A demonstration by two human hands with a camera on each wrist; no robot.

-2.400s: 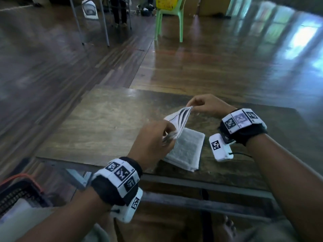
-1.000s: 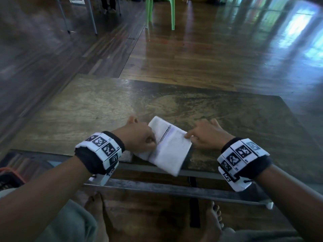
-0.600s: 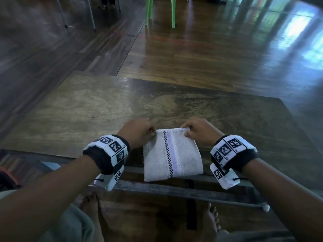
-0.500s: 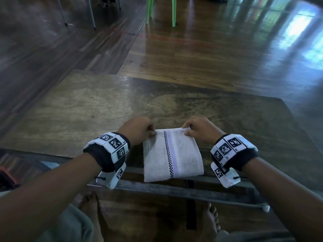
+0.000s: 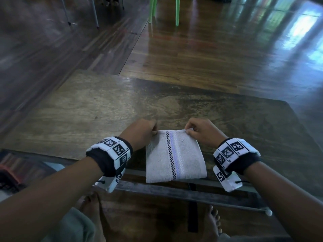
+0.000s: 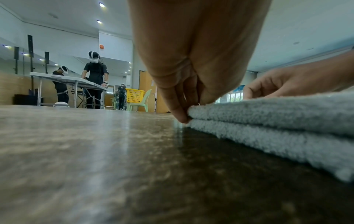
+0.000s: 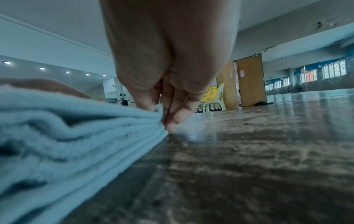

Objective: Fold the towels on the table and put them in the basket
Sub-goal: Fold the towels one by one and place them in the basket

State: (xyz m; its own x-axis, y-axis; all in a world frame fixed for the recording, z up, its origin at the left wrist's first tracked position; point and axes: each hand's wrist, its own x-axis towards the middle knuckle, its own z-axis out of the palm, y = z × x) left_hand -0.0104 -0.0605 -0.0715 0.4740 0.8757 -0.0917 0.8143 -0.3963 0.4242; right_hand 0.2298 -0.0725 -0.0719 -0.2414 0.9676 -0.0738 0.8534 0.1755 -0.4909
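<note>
A small white towel (image 5: 174,158) with a checkered stripe lies folded at the near edge of the wooden table (image 5: 87,116), its front edge reaching the table's rim. My left hand (image 5: 145,131) pinches its far left corner, and my right hand (image 5: 197,131) pinches its far right corner. In the left wrist view the left hand (image 6: 184,112) nips the top layer of the towel (image 6: 277,115). In the right wrist view the right hand (image 7: 162,115) holds the stacked layers of the towel (image 7: 76,128) at their corner. A dark basket (image 5: 8,177) shows only partly at the left edge.
Green chair legs (image 5: 164,11) and metal table legs (image 5: 95,13) stand on the wooden floor beyond the table. In the left wrist view, people work at a far table (image 6: 67,78) and a yellow basket (image 6: 135,95) sits on a chair. My bare feet (image 5: 212,222) are under the table.
The half-folded towel was folded over again and laid square near the table's edge. Since half a second ago both hands keep pinching its far corners with hardly any movement.
</note>
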